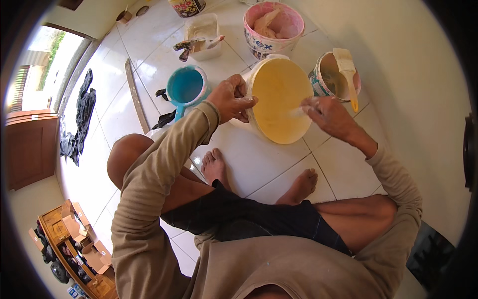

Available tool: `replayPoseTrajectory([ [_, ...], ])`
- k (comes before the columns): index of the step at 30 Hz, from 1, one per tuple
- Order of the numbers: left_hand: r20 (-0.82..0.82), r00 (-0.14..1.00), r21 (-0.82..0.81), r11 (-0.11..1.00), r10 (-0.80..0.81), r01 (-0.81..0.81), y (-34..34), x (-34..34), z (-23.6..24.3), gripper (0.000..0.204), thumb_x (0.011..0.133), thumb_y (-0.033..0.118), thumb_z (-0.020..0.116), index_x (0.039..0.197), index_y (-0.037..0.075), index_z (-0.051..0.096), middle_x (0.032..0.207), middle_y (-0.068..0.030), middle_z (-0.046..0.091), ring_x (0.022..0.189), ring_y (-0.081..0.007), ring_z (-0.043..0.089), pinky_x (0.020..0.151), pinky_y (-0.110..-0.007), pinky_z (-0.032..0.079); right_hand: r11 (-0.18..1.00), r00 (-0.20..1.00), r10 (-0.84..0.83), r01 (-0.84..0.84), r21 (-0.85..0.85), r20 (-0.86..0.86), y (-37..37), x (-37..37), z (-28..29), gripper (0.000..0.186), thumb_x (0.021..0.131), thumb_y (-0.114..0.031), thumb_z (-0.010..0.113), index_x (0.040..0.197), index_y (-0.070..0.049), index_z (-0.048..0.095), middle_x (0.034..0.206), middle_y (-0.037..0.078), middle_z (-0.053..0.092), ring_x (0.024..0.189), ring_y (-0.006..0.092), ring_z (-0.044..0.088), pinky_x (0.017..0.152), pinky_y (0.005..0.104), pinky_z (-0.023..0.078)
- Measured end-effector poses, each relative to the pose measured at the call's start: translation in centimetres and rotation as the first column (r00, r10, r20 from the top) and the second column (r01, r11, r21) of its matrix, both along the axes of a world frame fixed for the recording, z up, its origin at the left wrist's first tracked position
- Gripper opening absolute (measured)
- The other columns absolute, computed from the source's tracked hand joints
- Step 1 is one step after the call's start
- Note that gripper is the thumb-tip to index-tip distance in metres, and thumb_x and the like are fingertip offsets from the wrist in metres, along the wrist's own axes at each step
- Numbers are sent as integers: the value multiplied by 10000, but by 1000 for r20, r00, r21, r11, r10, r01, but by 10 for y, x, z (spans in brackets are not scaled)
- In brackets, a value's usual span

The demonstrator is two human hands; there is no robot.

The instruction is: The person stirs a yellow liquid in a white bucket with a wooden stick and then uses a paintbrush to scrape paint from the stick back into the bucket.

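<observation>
My left hand (232, 102) grips the left rim of a white bucket (279, 99), which is tipped toward me and shows a pale yellow inside. My right hand (323, 112) is at the bucket's right side with fingers closed around a pale, motion-blurred thing, too unclear to name, reaching into the mouth. A blue jug (186, 85) with a handle stands left of the bucket. To the right, a wide brush (347, 67) with a yellow handle rests across a smaller tub (328, 79) that holds murky liquid.
A pink-stained bucket (274, 45) and a plastic container (209, 52) with tools stand behind. On the tiled floor (259, 169) lie a wooden strip (137, 97) and black plastic (82, 119). My bare feet are below the bucket. A wall is at right, cabinets (74, 244) at lower left.
</observation>
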State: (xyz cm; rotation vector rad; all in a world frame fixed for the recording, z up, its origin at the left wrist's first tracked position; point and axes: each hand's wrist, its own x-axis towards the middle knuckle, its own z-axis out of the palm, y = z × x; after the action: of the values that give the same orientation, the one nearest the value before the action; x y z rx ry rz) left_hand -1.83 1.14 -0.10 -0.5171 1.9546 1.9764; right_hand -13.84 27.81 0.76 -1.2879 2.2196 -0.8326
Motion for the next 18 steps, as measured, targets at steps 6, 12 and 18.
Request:
replayPoseTrajectory([
  [6,5,1000,-8,1000,-8,8,2,-1,-1,319,849,152,725,928,20,444,801,-95,595,665,-184,668,593,-350,634,997,999,14,-10,83,-44,4,-5,-3,269,916,-150,578,1050,69,658,962,223,687,832,332,675,783,372,516],
  [12,-6,1000,-14,1000,-7,7,3,-1,-2,331,843,165,734,937,18,452,796,-96,591,665,-187,672,588,-351,633,998,982,0,13,68,-187,1,-12,-4,262,907,-125,584,1061,77,649,998,220,684,841,332,678,788,359,520],
  [18,5,1000,-23,1000,-10,10,1,-2,1,323,843,158,735,937,21,458,801,-98,596,655,-188,671,581,-348,631,995,995,-96,97,24,-26,-3,-7,-1,256,906,-124,583,1055,72,654,981,223,683,817,345,672,749,374,516],
])
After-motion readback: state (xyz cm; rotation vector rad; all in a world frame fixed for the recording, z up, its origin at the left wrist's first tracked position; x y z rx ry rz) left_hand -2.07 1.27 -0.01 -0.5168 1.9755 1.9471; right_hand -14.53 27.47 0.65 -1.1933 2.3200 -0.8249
